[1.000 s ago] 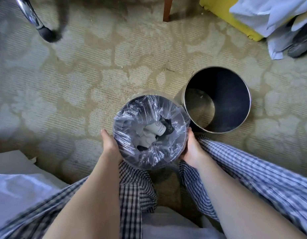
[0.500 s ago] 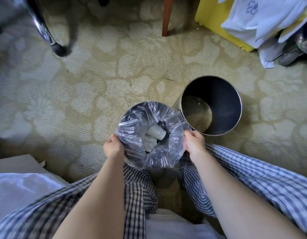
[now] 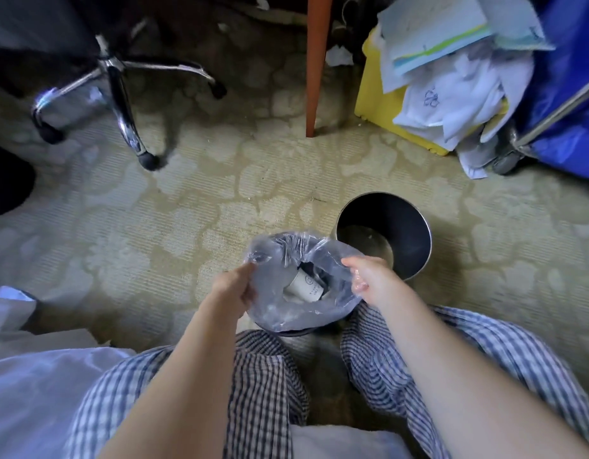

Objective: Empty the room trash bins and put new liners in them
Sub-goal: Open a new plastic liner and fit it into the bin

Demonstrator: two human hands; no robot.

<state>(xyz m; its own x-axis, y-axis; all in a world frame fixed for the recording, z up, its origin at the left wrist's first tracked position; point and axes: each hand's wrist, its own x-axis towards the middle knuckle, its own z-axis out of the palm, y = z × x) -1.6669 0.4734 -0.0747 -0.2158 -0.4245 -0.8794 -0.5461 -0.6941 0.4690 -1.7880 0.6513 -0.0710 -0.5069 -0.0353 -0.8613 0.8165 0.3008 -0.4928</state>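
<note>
A clear plastic liner point(image 3: 280, 311) holding a white paper cup point(image 3: 307, 285) and other trash stands between my knees. Its edge is pulled up off the dark bin point(image 3: 294, 332) beneath, of which only a sliver of rim shows. My left hand point(image 3: 235, 288) pinches the liner's left edge. On the right edge my right hand point(image 3: 366, 276) grips the plastic. A second bin point(image 3: 415, 256), round, metal and without a liner, stands upright on the carpet just right of and behind the first.
A chrome office chair base point(image 3: 121, 84) with castors stands at the far left. A wooden furniture leg point(image 3: 314, 67) rises at the far centre. A yellow box point(image 3: 376, 91) piled with papers and cloths and a blue cart bag point(image 3: 564, 94) stand far right. White fabric point(image 3: 38, 385) lies near left.
My hands have moved from the bin's sides to the liner's edge and lifted it off the rim, bunching the plastic inward. The view has tilted up and back, showing more of the room.
</note>
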